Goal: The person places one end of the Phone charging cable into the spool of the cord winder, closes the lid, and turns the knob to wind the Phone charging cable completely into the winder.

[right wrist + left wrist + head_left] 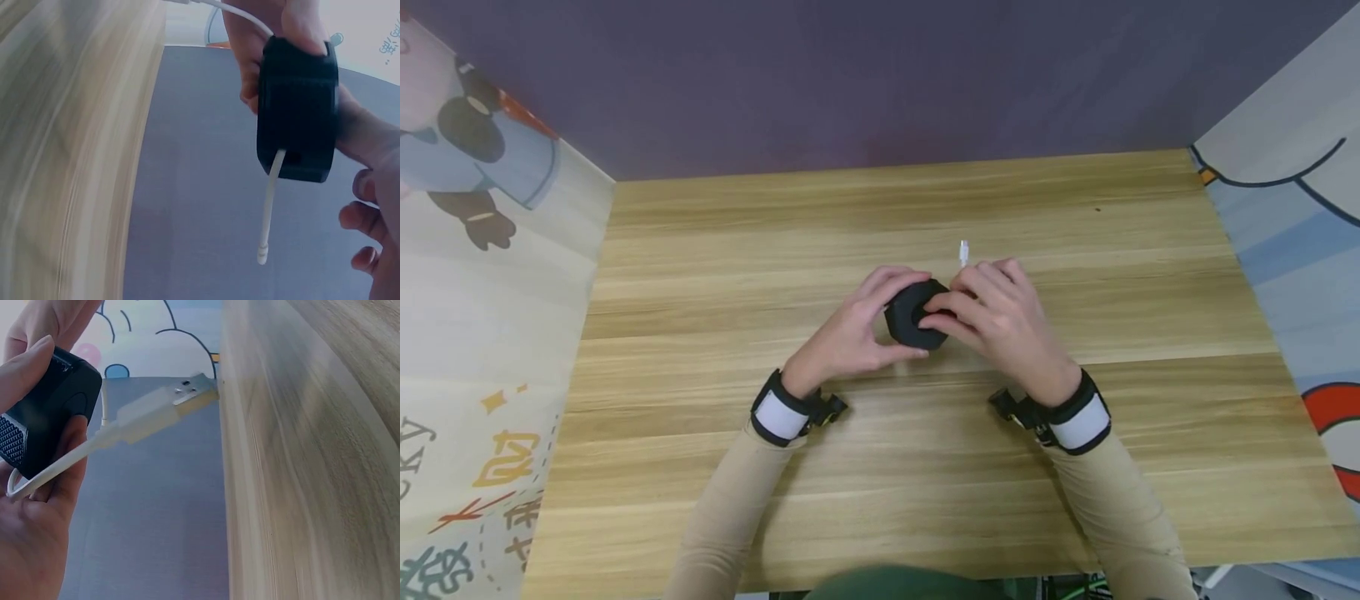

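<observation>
My left hand [857, 329] grips a black octagonal cable winder [900, 315] by its edges, fingers on the far side and thumb on the near side. The thumb and index finger of my right hand [1000, 317] pinch at the winder's middle. A white USB cable comes out of it. The cable's plug [964, 252] shows beyond my right fingers in the head view. Close up in the left wrist view, the metal-tipped USB plug [165, 406] hangs from a bent length of cable. In the right wrist view a white cable end [269, 212] sticks out of the winder's side.
A wood-grain table [737, 242] lies under both hands. Behind it rises a dark grey-purple panel [880, 83]. Printed panels with cartoon drawings stand at the left [490, 333] and right [1285, 250]. Both wrists carry black straps with small cameras.
</observation>
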A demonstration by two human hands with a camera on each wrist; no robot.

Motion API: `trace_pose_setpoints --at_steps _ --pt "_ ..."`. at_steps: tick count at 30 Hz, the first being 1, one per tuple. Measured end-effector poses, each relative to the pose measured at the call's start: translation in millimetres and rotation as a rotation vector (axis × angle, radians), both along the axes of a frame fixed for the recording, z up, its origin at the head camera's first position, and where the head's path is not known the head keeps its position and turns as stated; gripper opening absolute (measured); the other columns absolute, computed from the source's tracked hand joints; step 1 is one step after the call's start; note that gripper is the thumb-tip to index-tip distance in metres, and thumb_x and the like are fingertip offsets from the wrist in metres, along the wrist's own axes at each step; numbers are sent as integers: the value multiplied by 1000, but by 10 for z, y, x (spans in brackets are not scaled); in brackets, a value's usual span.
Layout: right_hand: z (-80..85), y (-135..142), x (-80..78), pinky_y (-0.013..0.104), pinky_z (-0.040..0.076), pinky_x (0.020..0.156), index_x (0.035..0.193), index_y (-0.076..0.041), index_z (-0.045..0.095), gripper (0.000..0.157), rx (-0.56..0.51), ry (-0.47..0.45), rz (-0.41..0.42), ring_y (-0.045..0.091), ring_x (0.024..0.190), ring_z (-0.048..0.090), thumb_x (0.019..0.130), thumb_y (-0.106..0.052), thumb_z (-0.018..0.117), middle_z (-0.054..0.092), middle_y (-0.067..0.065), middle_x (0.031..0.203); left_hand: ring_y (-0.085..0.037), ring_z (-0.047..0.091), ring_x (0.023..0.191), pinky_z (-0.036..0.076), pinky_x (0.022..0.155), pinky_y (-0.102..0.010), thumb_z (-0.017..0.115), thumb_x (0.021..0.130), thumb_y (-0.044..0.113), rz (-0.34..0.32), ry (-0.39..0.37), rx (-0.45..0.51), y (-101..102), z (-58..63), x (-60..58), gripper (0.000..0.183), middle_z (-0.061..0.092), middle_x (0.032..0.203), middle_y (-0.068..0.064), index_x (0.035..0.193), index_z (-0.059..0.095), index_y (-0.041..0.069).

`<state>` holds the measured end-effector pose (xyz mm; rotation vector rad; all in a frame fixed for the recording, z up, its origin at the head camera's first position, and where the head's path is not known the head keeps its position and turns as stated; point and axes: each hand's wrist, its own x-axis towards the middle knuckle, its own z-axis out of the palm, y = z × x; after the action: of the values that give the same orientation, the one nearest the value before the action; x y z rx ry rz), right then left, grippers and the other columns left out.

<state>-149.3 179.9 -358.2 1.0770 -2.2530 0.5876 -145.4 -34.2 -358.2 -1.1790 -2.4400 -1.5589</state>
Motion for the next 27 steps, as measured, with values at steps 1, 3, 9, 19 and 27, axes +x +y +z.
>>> trace_pose_setpoints --at_steps 1,3,9,19,27 --pt "-3 -6 2 41 39 69 85 -12 72 23 -1 1 -9 21 74 52 80 -35 72 56 3 77 -23 46 116 43 99 -36 82 68 13 7 2 2 1 -5 -1 75 45 128 -18 133 47 -2" --pt "-9 -18 5 41 39 69 84 -12 72 23 -5 4 -27 21 73 52 80 -35 72 56 3 77 -22 46 116 43 99 -36 83 68 16 20 14 9 2 -65 -22 77 45 129 -17 133 46 -1" --pt "-30 -54 10 41 38 67 82 -9 69 27 -6 17 -74 22 69 50 81 -36 71 53 4 74 -24 46 117 44 99 -36 83 67 15 52 43 23 9 -74 -22 77 45 129 -19 133 46 -2" --pt "-75 -121 17 43 38 66 76 -8 64 26 -66 58 -132 25 67 50 82 -33 70 52 5 69 -26 48 114 44 98 -35 84 65 11 105 98 46 44 -28 -5 75 47 125 -21 129 48 -4" --pt "-92 -158 30 43 37 65 75 -7 62 28 -74 57 -173 25 66 50 83 -33 69 52 6 69 -26 48 114 45 97 -34 84 64 9 120 105 50 55 -49 -5 75 46 125 -21 129 48 -5"
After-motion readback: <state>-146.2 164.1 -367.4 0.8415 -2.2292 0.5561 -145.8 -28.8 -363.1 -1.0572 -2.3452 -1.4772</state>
